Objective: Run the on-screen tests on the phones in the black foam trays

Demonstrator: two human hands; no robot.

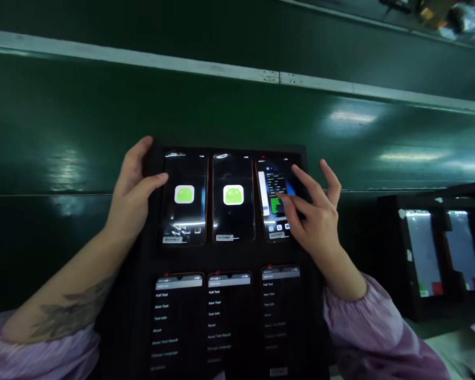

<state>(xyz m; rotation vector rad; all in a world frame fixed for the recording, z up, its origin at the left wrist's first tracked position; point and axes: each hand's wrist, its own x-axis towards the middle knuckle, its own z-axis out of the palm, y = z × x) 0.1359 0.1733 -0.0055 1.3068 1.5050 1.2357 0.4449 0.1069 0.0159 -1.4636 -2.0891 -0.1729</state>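
A black tray [233,257] holds several smartphones in two rows. My left hand [132,184] grips its upper left edge, thumb over the rim beside the left phone [184,219]. That phone and the middle phone [233,221] each show a green robot-head icon on a dark screen. Over the upper right phone [264,184] is my right hand [316,211], fingers apart, with a fingertip at the screen. This screen shows app cards with green text. Lower down, a phone [178,316], another phone [229,316] and a third phone [281,311] display a test menu list.
A green work surface [63,121] with a pale metal strip [162,63] runs across beyond the tray. At right stands another black tray [396,253] with lit phones [423,253]. Blurred items, some shiny, lie at the top right.
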